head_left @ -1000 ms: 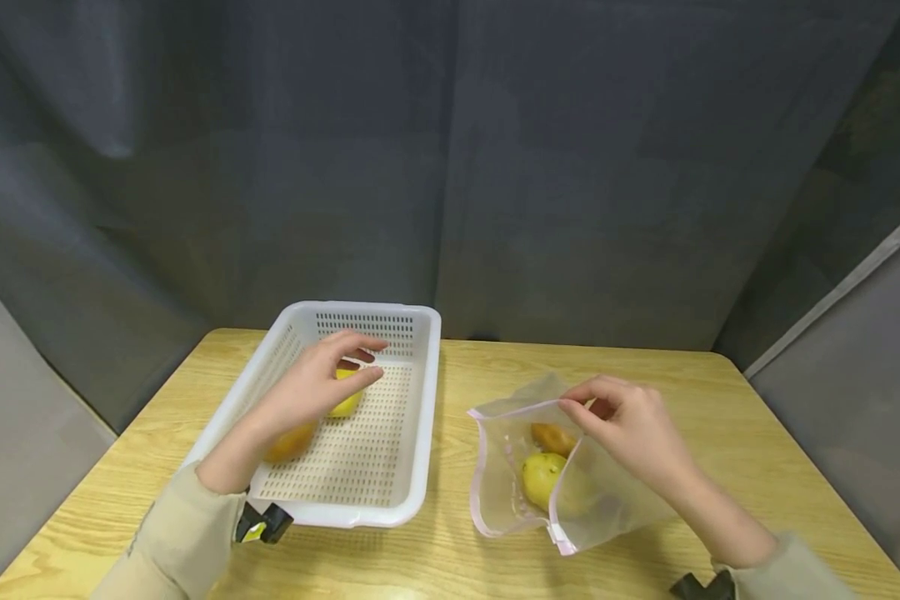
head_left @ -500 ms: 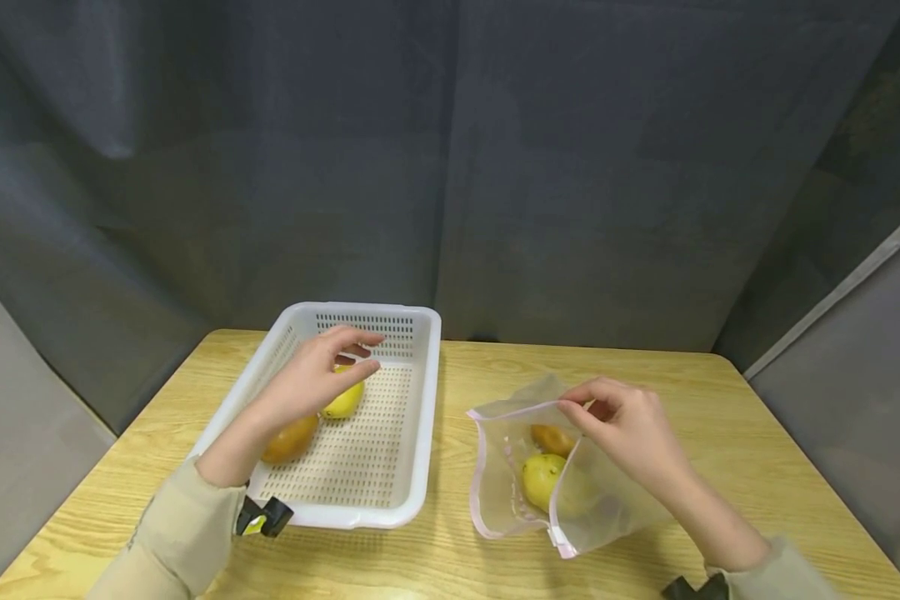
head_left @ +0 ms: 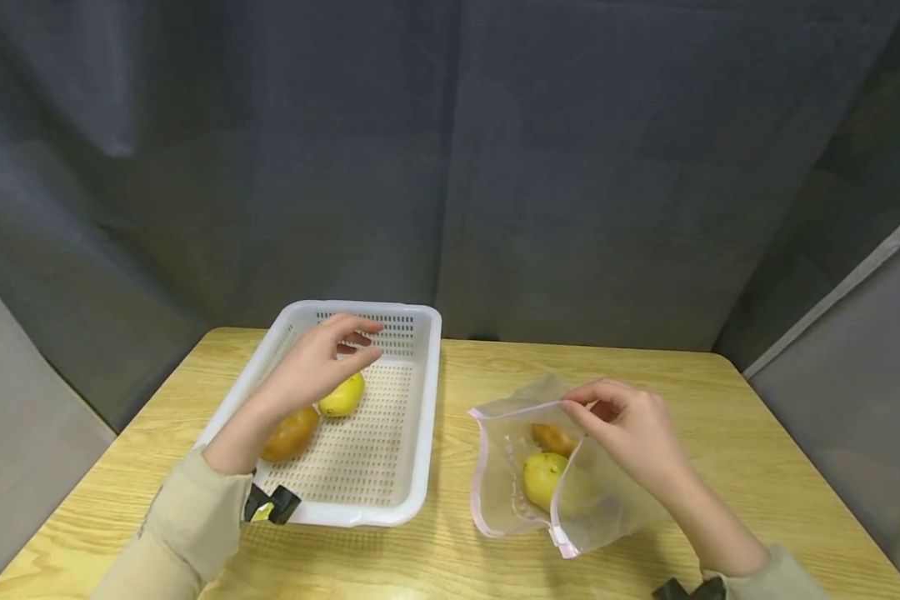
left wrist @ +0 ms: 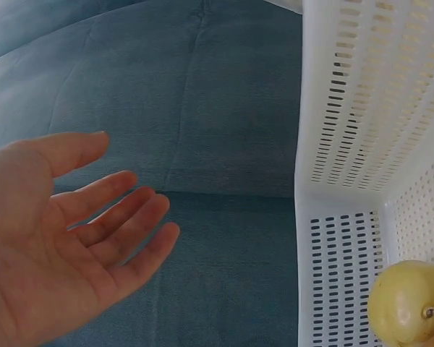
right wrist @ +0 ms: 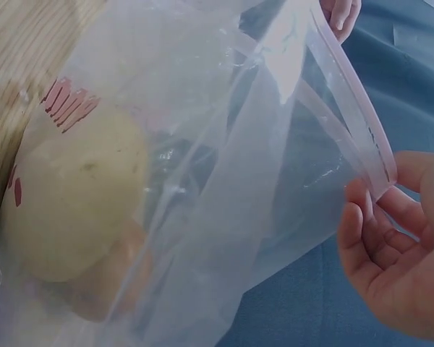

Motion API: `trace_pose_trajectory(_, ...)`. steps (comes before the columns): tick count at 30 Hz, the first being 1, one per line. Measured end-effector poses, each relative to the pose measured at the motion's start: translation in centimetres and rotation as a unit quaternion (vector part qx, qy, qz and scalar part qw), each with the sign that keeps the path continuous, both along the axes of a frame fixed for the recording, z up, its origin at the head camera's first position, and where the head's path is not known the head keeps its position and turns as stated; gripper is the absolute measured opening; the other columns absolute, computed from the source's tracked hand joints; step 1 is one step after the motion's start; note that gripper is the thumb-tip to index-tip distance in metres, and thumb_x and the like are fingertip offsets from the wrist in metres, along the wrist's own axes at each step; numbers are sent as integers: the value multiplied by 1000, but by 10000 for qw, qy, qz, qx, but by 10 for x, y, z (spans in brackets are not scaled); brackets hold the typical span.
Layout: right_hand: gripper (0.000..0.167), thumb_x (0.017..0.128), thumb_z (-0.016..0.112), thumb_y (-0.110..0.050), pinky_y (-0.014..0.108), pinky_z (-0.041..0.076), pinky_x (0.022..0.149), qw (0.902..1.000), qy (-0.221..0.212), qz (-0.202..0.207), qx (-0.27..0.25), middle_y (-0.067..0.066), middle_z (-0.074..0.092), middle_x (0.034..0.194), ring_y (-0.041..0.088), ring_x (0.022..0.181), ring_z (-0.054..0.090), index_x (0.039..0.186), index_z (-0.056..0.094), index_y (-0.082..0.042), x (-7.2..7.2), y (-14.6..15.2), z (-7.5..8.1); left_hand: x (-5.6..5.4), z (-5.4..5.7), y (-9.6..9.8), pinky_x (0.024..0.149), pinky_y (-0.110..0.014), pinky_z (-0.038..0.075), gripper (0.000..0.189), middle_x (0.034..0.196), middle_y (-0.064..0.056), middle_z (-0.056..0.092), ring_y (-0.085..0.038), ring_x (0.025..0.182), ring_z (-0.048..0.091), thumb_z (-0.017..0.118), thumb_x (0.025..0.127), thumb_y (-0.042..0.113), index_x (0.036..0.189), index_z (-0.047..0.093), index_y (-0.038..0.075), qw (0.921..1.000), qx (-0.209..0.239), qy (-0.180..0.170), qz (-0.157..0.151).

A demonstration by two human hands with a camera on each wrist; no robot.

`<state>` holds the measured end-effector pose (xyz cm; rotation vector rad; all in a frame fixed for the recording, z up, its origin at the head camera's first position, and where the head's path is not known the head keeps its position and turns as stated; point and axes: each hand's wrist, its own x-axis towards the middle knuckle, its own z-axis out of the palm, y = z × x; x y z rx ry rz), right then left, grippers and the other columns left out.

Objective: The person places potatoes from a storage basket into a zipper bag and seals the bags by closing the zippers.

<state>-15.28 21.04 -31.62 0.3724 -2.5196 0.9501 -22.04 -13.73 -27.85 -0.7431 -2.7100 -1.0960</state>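
Observation:
My left hand point(head_left: 318, 358) hovers over the white perforated basket point(head_left: 422, 433), holding nothing, its fingers loosely bent. In the left wrist view this hand point(left wrist: 79, 238) is apart from the basket wall point(left wrist: 307, 94). Just below it in the head view lie a yellow fruit point(head_left: 342, 396) and an orange-brown fruit point(head_left: 291, 435), partly behind my wrist. My right hand point(head_left: 633, 425) pinches the rim of a clear zip bag point(head_left: 607, 517) between thumb and fingers. Through the bag's gaping mouth show a yellow round fruit point(head_left: 542, 479) and an orange-brown one point(head_left: 552, 438).
Both the basket and the bag rest on a wood-grain table point(head_left: 465, 567). A dark curtain point(head_left: 570, 208) hangs behind the table's back edge, with grey panels at both sides. The basket's raised walls surround the loose fruits.
My left hand has risen slightly and moved away from the fruits, so more of both shows in the basket. The right hand and the bag stay nearly still.

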Motion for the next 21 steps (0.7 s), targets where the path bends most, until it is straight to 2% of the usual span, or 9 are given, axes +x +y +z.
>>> trace_pose_trajectory(10, 8, 82, 67, -26, 21, 42, 47, 9996, -283, -32, -62, -7, 65, 72, 3, 53, 51, 83, 70, -19, 4, 0, 1, -5, -1, 1, 85, -37, 49, 35, 117, -9, 57, -22, 99, 59, 61, 86, 21, 118, 57, 6, 9998, -116, 49, 166)
trace_pose_trajectory(21, 10, 82, 66, -28, 21, 42, 47, 9990, -391, -1, -237, -6, 67, 76, 4, 55, 52, 85, 70, -20, 7, 0, 0, -11, -3, 0, 87, -40, 48, 33, 119, -12, 56, -25, 100, 59, 59, 87, 18, 117, 57, 3, 9993, 117, -127, 339)
